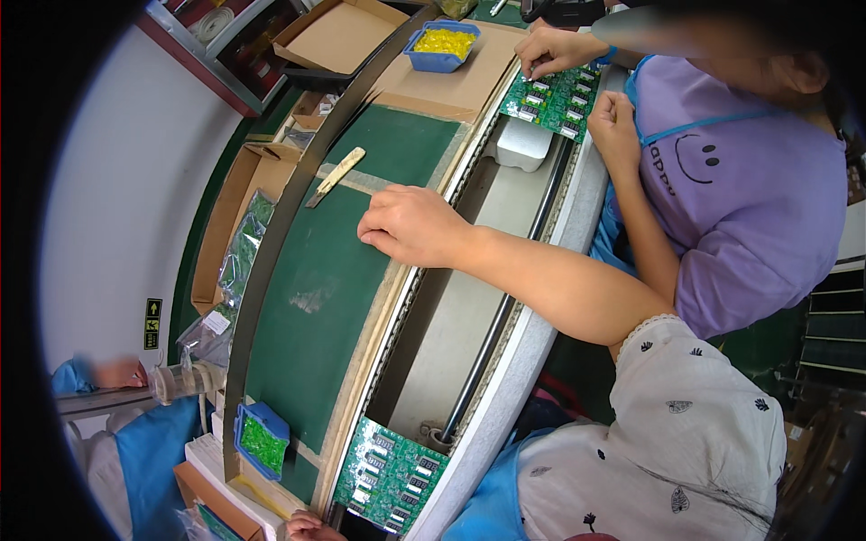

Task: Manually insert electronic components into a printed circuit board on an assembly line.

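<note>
My right hand (410, 225) reaches across the rail and hovers over or rests on the green mat (316, 288). Its fingers are curled together, and whatever they may hold is hidden. Beyond it on the mat lies a small tool with a pale, tape-wrapped handle (341, 171). At the lower edge my left hand (313, 527) shows only in part, near the end of the rail; its grip is cut off by the frame. Close to it, a green circuit board (390, 476) with several display modules and white parts lies across the two rails.
A blue bin of green pieces (262, 442) stands at the mat's near end; a blue bin of yellow pieces (442, 45) stands far off. A co-worker in a purple shirt (740, 171) handles another circuit board (552, 99). Bagged boards (244, 252) lie beyond the metal ledge.
</note>
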`<state>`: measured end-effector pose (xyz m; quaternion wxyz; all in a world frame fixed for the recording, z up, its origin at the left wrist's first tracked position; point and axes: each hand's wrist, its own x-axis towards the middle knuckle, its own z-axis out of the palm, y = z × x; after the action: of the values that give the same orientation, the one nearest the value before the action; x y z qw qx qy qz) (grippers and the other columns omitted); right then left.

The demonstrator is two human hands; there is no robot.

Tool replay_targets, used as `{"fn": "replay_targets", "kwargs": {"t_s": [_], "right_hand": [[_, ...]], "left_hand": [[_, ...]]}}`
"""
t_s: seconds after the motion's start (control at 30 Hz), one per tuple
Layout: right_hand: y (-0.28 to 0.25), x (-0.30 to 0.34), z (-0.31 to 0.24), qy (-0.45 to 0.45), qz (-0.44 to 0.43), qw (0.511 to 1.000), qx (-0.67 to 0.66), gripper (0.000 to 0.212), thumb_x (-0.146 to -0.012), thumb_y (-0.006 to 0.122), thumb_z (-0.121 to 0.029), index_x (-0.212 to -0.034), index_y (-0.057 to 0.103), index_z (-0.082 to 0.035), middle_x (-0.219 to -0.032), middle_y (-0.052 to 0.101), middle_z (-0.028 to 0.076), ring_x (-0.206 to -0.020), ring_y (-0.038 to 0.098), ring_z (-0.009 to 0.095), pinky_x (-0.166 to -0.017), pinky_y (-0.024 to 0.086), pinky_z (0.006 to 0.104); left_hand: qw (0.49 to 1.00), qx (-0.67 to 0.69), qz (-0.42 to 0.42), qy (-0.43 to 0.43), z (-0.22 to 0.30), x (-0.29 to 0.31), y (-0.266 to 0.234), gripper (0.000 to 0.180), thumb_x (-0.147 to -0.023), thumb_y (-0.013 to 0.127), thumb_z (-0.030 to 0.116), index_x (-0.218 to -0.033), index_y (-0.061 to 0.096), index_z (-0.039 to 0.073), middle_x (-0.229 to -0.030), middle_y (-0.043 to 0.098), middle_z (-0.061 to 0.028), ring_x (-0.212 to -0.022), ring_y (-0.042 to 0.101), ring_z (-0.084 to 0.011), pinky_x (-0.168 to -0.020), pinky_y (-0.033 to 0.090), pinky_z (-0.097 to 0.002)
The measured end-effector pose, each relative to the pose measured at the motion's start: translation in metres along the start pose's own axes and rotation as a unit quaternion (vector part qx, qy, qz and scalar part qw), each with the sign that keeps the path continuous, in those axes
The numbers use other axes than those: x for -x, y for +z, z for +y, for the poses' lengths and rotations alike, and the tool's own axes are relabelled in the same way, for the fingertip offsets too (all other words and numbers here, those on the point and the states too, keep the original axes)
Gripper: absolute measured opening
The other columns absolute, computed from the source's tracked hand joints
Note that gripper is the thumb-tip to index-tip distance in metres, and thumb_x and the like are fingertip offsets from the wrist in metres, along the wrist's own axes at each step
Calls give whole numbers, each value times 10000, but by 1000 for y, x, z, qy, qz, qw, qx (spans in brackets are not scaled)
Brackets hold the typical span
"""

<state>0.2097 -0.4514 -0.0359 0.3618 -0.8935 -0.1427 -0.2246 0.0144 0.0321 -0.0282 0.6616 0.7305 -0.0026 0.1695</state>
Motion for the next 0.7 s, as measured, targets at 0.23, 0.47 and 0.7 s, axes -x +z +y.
{"fn": "replay_targets", "kwargs": {"t_s": [0.23, 0.47, 0.7], "right_hand": [[-7, 4, 7, 4, 3, 1000, 8, 99, -807, 600, -177, -792, 681, -122, -818, 615, 61, -878, 595, 271, -733, 485, 410], [1, -21, 5, -16, 0, 1000, 13, 98, -817, 635, -174, -844, 682, -93, -822, 617, 65, -855, 592, 276, -740, 487, 383], [20, -6, -10, 8, -57, 998, 10, 145, -868, 638, -133, -966, 699, -46, -910, 645, 130, -850, 604, 267, -782, 472, 354]], "left_hand": [[999, -18, -24, 10, 0, 1, 10, 415, -1011, 365, 406, -742, 402, 91, -685, 359, -25, -626, 346, -115, -567, 278, -238], [999, 35, -30, 15, -8, -10, -7, 335, -989, 390, 315, -738, 403, 94, -706, 358, -21, -638, 346, -112, -584, 301, -232], [977, 45, 79, -192, 16, 1, -2, 201, -892, 579, 219, -755, 513, 88, -719, 460, 32, -670, 440, -85, -585, 355, -233]]}}
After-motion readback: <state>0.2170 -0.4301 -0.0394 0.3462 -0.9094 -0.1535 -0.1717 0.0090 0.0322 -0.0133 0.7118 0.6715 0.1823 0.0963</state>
